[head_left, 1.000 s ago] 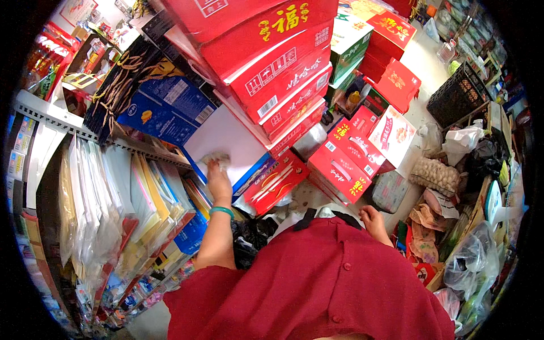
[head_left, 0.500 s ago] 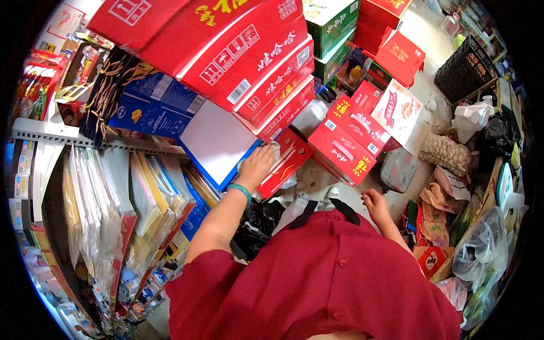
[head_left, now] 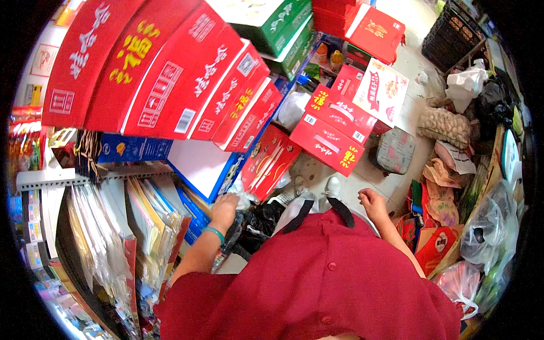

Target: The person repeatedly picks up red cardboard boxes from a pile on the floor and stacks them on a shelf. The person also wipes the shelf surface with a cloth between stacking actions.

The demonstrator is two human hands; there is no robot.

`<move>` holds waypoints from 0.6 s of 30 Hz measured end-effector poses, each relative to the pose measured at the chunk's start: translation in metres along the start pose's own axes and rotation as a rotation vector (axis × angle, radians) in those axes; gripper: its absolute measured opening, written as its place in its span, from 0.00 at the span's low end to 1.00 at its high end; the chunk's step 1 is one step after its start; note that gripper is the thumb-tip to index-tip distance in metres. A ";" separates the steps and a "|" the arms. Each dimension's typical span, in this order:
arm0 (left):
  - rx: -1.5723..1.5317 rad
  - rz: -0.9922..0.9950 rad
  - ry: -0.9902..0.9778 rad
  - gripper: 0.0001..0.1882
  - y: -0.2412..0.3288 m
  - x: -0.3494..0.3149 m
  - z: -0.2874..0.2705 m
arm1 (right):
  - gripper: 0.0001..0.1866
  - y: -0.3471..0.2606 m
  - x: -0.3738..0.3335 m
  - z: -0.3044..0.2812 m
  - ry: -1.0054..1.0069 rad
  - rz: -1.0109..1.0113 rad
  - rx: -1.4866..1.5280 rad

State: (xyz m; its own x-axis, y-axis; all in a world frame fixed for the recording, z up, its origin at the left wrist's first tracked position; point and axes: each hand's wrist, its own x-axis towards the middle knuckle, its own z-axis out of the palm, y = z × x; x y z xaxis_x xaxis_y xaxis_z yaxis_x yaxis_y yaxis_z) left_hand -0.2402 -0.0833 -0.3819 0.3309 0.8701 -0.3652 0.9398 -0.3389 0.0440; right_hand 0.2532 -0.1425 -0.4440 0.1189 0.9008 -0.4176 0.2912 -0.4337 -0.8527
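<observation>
Closest in, the dark-red shirt (head_left: 306,277) is cut off by the bottom edge, and the L forearm is half hidden by its sleeve. L hand (head_left: 225,211) now: back of it is shown, fingers bent fwd and partly hidden, blurred a bit. A crumpled whitish cloth (head_left: 242,195) is pinched at the fingertips, exact grip hard to make out. That cloth is held just beyond the near corner of the blue-edged white box top (head_left: 195,164); whether the two are touching can't be told. L arm is angled up and fwd, wrist ringed by a green bangle (head_left: 214,233).

R hand (head_left: 373,205) is held off to the side above the floor, elbow bent, fingers loosely curled; palm is hidden, so whether it's fully closed can't be told.

Farther out, pt of the white top is covered by a tall stack of red cartons (head_left: 170,73), cropped at upper L. Red gift boxes (head_left: 331,130) are set on the floor, w/ green cartons (head_left: 283,25) beyond, and a black crate (head_left: 450,37) is cut off by the dark rim.
</observation>
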 end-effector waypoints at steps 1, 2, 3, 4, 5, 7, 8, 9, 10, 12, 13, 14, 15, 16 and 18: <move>-0.248 -0.117 0.120 0.16 0.009 0.003 0.000 | 0.11 -0.003 0.001 -0.002 0.004 0.009 0.002; -0.426 -0.303 0.172 0.16 0.027 0.011 -0.005 | 0.11 -0.004 0.001 -0.004 0.007 0.018 0.002; -0.600 -0.506 0.299 0.16 0.034 0.016 0.009 | 0.10 -0.003 0.003 -0.005 0.013 0.019 0.022; -0.773 -0.710 0.426 0.16 0.033 0.020 0.033 | 0.10 0.000 0.006 -0.006 0.018 0.020 0.042; -1.254 -0.854 0.461 0.15 0.017 0.021 0.059 | 0.10 0.003 0.006 -0.008 0.021 0.023 0.061; -1.858 -1.019 0.715 0.17 0.023 0.027 0.072 | 0.10 0.006 0.006 -0.016 0.024 0.035 0.091; -2.161 -1.088 0.854 0.18 0.024 0.027 0.078 | 0.10 0.006 0.007 -0.018 0.021 0.038 0.107; -1.975 -1.068 0.981 0.19 0.020 0.024 0.082 | 0.09 0.009 0.007 -0.020 0.024 0.043 0.140; -1.479 -1.129 0.770 0.19 0.017 0.020 0.087 | 0.09 0.014 0.006 -0.023 0.027 0.049 0.173; -0.508 -1.079 0.329 0.18 0.053 0.026 0.021 | 0.09 0.023 0.005 -0.028 0.032 0.078 0.204; -0.686 -1.014 0.386 0.17 0.035 0.025 0.035 | 0.09 0.025 0.005 -0.031 0.012 0.091 0.199; -0.715 -0.996 0.453 0.18 0.032 0.034 0.033 | 0.09 0.027 0.005 -0.033 -0.001 0.107 0.192; -0.669 -1.007 0.429 0.19 0.042 0.051 0.016 | 0.09 0.025 0.003 -0.037 0.006 0.116 0.199; -0.622 -1.020 0.408 0.19 0.051 0.066 -0.001 | 0.09 0.020 0.002 -0.040 0.009 0.123 0.206; -0.169 -0.809 0.078 0.19 0.041 0.086 0.007 | 0.09 0.016 0.004 -0.042 0.002 0.132 0.195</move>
State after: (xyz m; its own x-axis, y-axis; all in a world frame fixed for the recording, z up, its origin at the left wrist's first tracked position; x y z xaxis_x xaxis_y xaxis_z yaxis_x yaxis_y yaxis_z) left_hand -0.1740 -0.0252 -0.4181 -0.4535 0.8466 -0.2785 0.8882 0.4551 -0.0630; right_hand 0.2983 -0.1447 -0.4460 0.1452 0.8361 -0.5290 0.0839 -0.5432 -0.8354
